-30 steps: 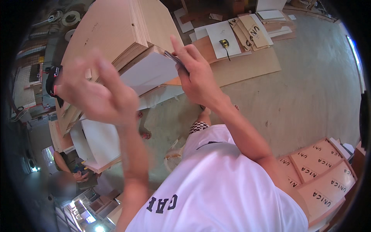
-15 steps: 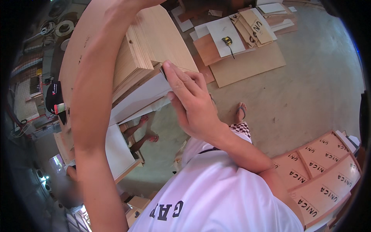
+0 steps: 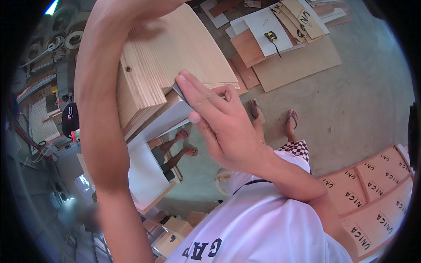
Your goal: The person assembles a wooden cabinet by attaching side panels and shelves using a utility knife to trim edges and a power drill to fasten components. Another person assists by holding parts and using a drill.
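Observation:
My right hand [image 3: 219, 118] is closed, its fingers pressed together over a thin dark grey piece [image 3: 180, 94] that looks like sandpaper. That piece lies against the front corner of a pale layered-wood panel [image 3: 199, 41], beside a notch in its edge. A thick board end with fine layers and a dark knot [image 3: 131, 68] stands just left of the hand. Up the left side reaches my left arm, across the wood. Only the wrist end of my left hand [image 3: 151, 8] shows at the top edge; its fingers are out of the picture.
White panels [image 3: 147, 175] stand below the wood, with another person's legs [image 3: 175, 153] beside them. Stacked boards [image 3: 298, 65] on the floor carry a yellow-black tape measure [image 3: 270, 37]. Printed brown panels [image 3: 372, 206] lie at lower right. A black cap [image 3: 70, 119] is at left.
The view has shifted, so the floor boards and wood sit differently in the picture. My right hand stays at the corner with the dark piece. A second foot now shows below the boards.

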{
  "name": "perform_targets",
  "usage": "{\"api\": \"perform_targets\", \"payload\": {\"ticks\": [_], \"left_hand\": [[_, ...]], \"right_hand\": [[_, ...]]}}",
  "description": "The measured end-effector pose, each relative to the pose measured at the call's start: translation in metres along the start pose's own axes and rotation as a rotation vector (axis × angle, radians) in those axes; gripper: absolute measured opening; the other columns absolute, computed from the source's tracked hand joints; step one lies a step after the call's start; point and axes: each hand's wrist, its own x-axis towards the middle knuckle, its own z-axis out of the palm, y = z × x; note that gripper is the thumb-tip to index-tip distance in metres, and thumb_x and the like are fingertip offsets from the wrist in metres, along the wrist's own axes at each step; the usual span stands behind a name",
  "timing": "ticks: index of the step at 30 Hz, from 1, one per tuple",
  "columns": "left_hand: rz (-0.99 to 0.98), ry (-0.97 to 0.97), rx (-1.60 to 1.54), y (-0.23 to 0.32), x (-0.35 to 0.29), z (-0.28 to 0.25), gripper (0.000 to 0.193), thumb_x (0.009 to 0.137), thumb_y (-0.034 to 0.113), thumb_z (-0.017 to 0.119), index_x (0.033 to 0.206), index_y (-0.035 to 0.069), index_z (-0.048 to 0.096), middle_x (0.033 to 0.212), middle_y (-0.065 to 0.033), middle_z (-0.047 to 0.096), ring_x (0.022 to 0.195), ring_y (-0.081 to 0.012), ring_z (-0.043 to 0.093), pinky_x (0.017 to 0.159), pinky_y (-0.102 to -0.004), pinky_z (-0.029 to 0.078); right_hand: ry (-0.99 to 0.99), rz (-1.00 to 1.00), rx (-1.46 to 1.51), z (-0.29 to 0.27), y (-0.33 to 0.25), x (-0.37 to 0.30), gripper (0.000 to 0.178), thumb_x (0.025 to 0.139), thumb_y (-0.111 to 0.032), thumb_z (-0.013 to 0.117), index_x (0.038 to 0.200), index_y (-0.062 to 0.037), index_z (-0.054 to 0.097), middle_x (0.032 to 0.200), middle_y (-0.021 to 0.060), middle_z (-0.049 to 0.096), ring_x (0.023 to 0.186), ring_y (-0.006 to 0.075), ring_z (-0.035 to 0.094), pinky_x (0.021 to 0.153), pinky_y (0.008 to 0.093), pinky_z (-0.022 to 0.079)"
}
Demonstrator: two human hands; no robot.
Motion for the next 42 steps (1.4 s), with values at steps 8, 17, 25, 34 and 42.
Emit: {"api": "perform_targets", "payload": {"ticks": [8, 17, 25, 34, 42], "left_hand": [[-0.023, -0.073, 0.064, 0.003, 0.014, 0.004, 0.039, 0.105, 0.023, 0.058, 0.137, 0.003, 0.07, 0.127, -0.0212, 0.077, 0.119, -0.0336, 0.073, 0.105, -0.0418, 0.055], [-0.025, -0.123, 0.079, 0.003, 0.024, 0.001, 0.038, 0.107, 0.023, 0.058, 0.138, 0.006, 0.07, 0.124, -0.0226, 0.077, 0.117, -0.0362, 0.073, 0.106, -0.0427, 0.054], [-0.076, -0.163, 0.114, 0.0, 0.016, 0.0, 0.038, 0.107, 0.022, 0.058, 0.14, 0.007, 0.069, 0.127, -0.0235, 0.076, 0.12, -0.0362, 0.072, 0.107, -0.0427, 0.054], [-0.057, -0.186, 0.098, 0.006, 0.015, -0.004, 0.038, 0.107, 0.021, 0.057, 0.143, 0.011, 0.068, 0.128, -0.0229, 0.076, 0.12, -0.0353, 0.072, 0.106, -0.0426, 0.054], [-0.06, -0.19, 0.153, 0.008, 0.019, 0.0, 0.039, 0.107, 0.022, 0.057, 0.143, 0.011, 0.067, 0.123, -0.0211, 0.077, 0.116, -0.0333, 0.073, 0.104, -0.041, 0.054]], "right_hand": [[-0.052, 0.039, -0.06, -0.013, -0.005, 0.003, 0.098, 0.076, 0.018, 0.062, 0.169, -0.0017, 0.038, 0.17, 0.0172, 0.046, 0.123, 0.0317, 0.058, 0.109, 0.0436, 0.039], [-0.062, 0.025, -0.098, -0.009, 0.001, 0.01, 0.106, 0.068, 0.022, 0.059, 0.169, 0.0035, 0.032, 0.168, 0.0233, 0.045, 0.144, 0.0363, 0.052, 0.126, 0.0552, 0.03], [-0.115, 0.016, -0.08, -0.008, -0.006, 0.013, 0.108, 0.066, 0.022, 0.057, 0.169, 0.0054, 0.029, 0.17, 0.0232, 0.04, 0.157, 0.041, 0.04, 0.133, 0.0656, 0.02], [-0.091, 0.001, -0.056, -0.009, -0.001, 0.009, 0.106, 0.067, 0.022, 0.056, 0.169, 0.0049, 0.03, 0.171, 0.0239, 0.039, 0.157, 0.044, 0.039, 0.133, 0.065, 0.022], [-0.055, 0.053, 0.025, -0.012, -0.006, 0.007, 0.104, 0.069, 0.023, 0.056, 0.168, 0.0053, 0.031, 0.17, 0.0244, 0.041, 0.158, 0.0438, 0.038, 0.133, 0.0626, 0.023]]}}
